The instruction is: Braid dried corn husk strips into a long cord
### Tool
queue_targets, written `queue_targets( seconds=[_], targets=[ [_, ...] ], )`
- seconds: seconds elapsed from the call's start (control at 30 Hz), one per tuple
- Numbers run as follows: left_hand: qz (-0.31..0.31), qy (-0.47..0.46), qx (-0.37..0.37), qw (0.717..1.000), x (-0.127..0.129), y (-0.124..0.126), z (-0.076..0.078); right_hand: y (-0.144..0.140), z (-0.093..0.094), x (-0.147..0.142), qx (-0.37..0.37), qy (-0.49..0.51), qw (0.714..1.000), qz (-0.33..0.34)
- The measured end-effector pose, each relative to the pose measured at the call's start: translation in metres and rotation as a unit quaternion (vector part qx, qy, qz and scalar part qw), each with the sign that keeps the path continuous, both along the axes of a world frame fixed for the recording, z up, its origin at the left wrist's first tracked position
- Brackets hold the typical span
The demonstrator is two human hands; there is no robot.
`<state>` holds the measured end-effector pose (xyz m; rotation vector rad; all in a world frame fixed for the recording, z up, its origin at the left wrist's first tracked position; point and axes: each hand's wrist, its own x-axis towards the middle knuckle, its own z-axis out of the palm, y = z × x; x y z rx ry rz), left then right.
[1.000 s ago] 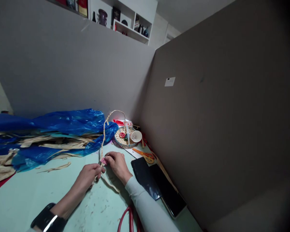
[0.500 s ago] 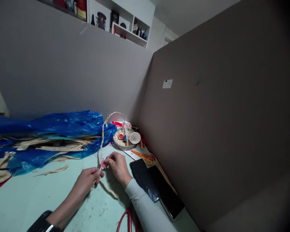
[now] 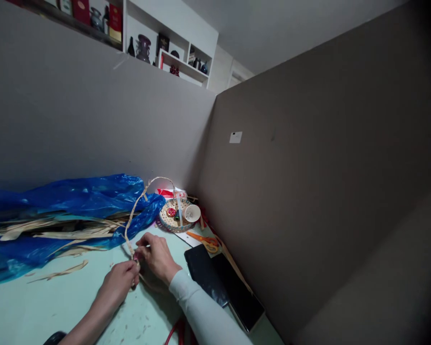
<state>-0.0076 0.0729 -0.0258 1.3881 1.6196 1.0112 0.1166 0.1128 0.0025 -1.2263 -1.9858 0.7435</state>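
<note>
Near the front edge of the pale mint-green table [image 3: 39, 306], both hands meet over a long, thin tan strip of dried plant fibre [image 3: 136, 211]; the left hand [image 3: 119, 283] closes its thumb and fingers on the strip's lower end, and the right hand [image 3: 157, 255], in a pale grey sleeve, pinches the same spot from the other side, fingertips all but touching; a small pink thing shows between them, too small to name; the strip rises from the pinch, arcs over, and comes down toward the round woven basket tray [image 3: 167, 221] at the corner; it looks flat, narrow, dry and springy, holding its curve in the air without support; the step in hand seems to be fixing or joining the strip's end at the pinch; the next move likely calls for a steady grip from one hand while the other works the end, since the fibre looks brittle enough to crack if bent sharply; behind the hands lies a crumpled blue plastic sheet [image 3: 75, 196] with more tan strips [image 3: 57, 232] on it; a small white cup [image 3: 193, 213] rests on the tray, orange-handled scissors [image 3: 204, 239] lie beside it, and a dark flat slab [image 3: 222, 282] sits to the right.
</note>
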Motion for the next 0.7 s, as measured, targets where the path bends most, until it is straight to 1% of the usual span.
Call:
queue_targets(
  seconds=[0.17,0.33,0.5,0.6,0.67,0.7],
  targets=[
    [-0.014,0.021,-0.013,1.000,-0.003,0.000,-0.002,-0.006,0.001,-0.002,0.010,-0.068,0.998,0.010],
    [-0.008,0.021,-0.027,0.999,-0.002,-0.001,-0.003,-0.003,0.004,-0.002,0.013,-0.104,0.994,-0.003],
    [-0.007,0.014,-0.035,0.999,-0.002,-0.004,-0.002,-0.002,0.000,0.001,0.015,-0.138,0.990,-0.007],
    [-0.009,0.011,-0.037,0.999,-0.004,-0.006,-0.002,-0.004,-0.002,0.012,0.029,-0.154,0.988,0.002],
    [-0.010,0.010,-0.037,0.999,-0.005,-0.007,-0.003,-0.002,0.002,0.028,0.050,-0.165,0.985,-0.008],
    [-0.011,0.011,-0.036,0.999,-0.006,-0.007,-0.004,0.001,0.005,0.039,0.064,-0.171,0.983,-0.024]
  ],
)
